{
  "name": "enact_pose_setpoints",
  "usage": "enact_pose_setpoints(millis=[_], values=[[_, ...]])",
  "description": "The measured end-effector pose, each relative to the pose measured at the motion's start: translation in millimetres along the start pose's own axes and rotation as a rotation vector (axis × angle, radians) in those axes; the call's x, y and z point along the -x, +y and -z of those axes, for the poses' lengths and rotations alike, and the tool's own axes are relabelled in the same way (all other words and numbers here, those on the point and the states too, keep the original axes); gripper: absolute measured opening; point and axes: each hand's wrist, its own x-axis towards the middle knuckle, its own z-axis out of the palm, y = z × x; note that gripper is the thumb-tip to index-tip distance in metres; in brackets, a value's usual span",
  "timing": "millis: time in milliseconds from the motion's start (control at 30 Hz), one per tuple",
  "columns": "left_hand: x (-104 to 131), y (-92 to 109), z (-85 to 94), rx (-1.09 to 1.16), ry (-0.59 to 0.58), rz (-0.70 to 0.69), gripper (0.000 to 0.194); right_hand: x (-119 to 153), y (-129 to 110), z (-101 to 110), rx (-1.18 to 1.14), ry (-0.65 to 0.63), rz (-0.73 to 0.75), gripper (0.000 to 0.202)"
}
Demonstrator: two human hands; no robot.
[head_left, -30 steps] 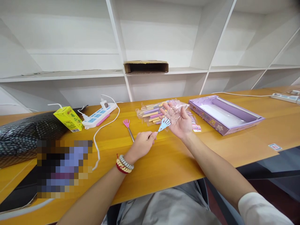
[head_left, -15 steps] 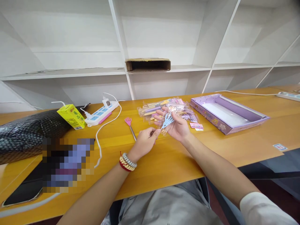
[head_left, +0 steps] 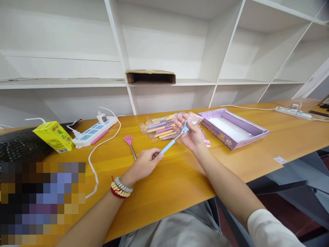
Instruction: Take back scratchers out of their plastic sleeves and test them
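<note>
A light blue back scratcher (head_left: 168, 146) with a hand-shaped head and a metal shaft slants between my hands. My left hand (head_left: 147, 162) grips the end of its blue handle. My right hand (head_left: 191, 135), palm up with fingers curled, holds a clear plastic wrapper (head_left: 194, 118) at the head end. The scratcher's head lies against the right fingers, and I cannot tell whether it is still inside the wrapper. A pink back scratcher (head_left: 129, 140) lies on the table beyond my left hand, which hides its lower end. Several wrapped back scratchers (head_left: 160, 128) are piled behind my right hand.
A purple tray-like box (head_left: 232, 144) stands to the right of the pile. On the left are a yellow drink carton (head_left: 53, 137), a white power strip (head_left: 96, 131) and its cable (head_left: 94, 164). White shelves with a cardboard box (head_left: 151, 72) rise behind the wooden table (head_left: 164, 192).
My left hand has moved from near the scratcher's head to its handle end, so the shaft and handle now show. The wrapper stands out above my right hand. The view has turned right.
</note>
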Motion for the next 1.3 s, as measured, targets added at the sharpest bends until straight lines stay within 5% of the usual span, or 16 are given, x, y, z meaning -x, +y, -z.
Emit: enact_pose_setpoints(millis=[400,600,867,1000,1300], values=[[1.0,8.3,-16.5,0.58,0.093,0.143,0.044,19.3,35.1,-16.2,0.105,-0.145,-0.194,0.028],[-1.6,11.0,-16.6,0.639,0.145,0.172,0.044,21.3,44.1,-13.9,0.144,-0.213,-0.225,0.029],[-1.6,9.6,-11.6,0.841,0.077,0.19,0.04,20.1,38.7,-13.7,0.182,-0.158,-0.221,0.024],[-2.1,4.9,-11.7,0.794,0.031,0.12,0.042,18.5,36.7,-12.7,0.159,-0.115,-0.231,0.025],[-0.5,6.0,-14.4,0.356,0.147,0.087,0.033,28.4,57.4,-13.6,0.212,-0.14,-0.337,0.03]])
